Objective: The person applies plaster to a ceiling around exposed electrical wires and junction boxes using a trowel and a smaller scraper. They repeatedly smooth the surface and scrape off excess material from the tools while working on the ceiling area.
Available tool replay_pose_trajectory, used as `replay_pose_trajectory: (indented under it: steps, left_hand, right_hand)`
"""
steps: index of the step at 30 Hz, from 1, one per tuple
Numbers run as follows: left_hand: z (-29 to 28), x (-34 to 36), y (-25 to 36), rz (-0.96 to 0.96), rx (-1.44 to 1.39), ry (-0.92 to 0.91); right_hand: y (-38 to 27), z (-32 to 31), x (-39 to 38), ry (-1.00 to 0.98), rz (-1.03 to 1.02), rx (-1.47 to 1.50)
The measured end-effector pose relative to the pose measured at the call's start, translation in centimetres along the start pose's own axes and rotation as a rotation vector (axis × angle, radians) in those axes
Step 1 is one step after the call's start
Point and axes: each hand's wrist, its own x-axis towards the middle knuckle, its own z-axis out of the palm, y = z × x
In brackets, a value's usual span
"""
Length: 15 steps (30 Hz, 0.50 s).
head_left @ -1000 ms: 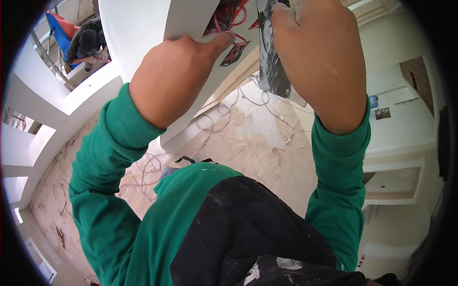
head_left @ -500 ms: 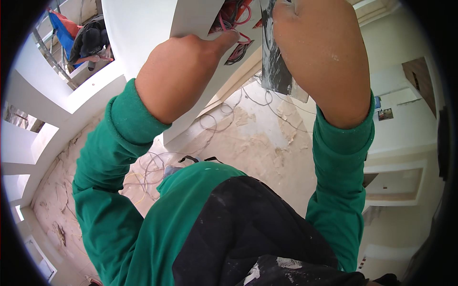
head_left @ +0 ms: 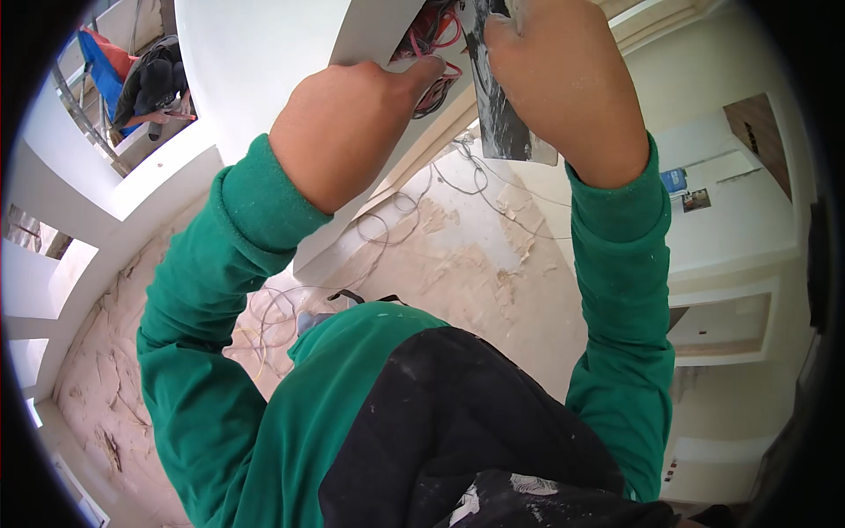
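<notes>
Nearest, wearing a green-and-black top smeared with white; grasping in the right hand, with thumb bent against it and other fingers hidden, a flat dark blade streaked with white; holding the left hand up at a white column, with thumb tip just beside red and dark wires in an opening, but with remaining fingers hidden, so cannot tell whether clenched or released; below, loops of thin cable on a blotchy floor; farthest, at left, another person in dark clothing
</notes>
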Motion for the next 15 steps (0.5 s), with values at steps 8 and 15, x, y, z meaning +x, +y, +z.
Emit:
replay_pose_trajectory:
  steps: [8, 15]
  left_hand:
    - [-0.1, 0.1, -0.3, -0.016, -0.065, -0.086]
    - [-1.0, 1.3, 1.3, -0.062, 0.026, -0.116]
  right_hand:
    - [1.9, -0.5, -0.9, -0.079, 0.084, 0.214]
    - [4.6, 0.3, -1.0, -0.049, -0.038, 0.235]
